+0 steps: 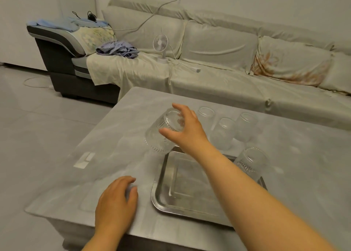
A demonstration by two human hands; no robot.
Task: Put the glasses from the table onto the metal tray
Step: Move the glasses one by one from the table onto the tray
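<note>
My right hand [187, 130] grips the base of a clear ribbed glass [161, 135], held upside down and tilted above the far left corner of the metal tray [165, 197]. One upside-down glass [250, 162] stands at the tray's far right corner. Three more glasses [224, 132] stand on the grey table [117, 136] beyond the tray. My left hand [115, 201] rests palm down on the table left of the tray, fingers curled over something small and pale that is mostly hidden.
The table's left and near edges drop to a tiled floor. A covered sofa [218, 76] runs behind the table with a small white fan [161, 45], a cable and crumpled clothes on it. A white patch [84, 159] lies on the table at the left.
</note>
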